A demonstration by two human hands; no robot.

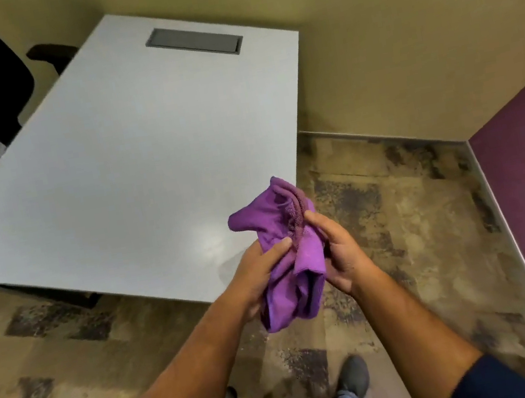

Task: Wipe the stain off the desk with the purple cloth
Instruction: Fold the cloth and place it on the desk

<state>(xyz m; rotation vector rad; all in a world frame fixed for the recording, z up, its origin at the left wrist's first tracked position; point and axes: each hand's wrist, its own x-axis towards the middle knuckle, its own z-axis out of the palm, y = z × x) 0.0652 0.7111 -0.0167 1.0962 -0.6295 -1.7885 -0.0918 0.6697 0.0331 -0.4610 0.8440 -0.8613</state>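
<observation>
Cloth bunched between both hands, off the surface, over its near right corner; left hand pinches the cloth's left side, thumb on top; right hand cups its right side, fingers curled onto the fabric; cloth's long axis runs near-to-far, loose tail hanging toward the floor. Stain: a faint smudge sits on the surface just left of the left hand, near the near edge; hard to tell stain from glare. Judgement: the target lies down and slightly left of the cloth; left hand is nearer; short drop, then wipe.
</observation>
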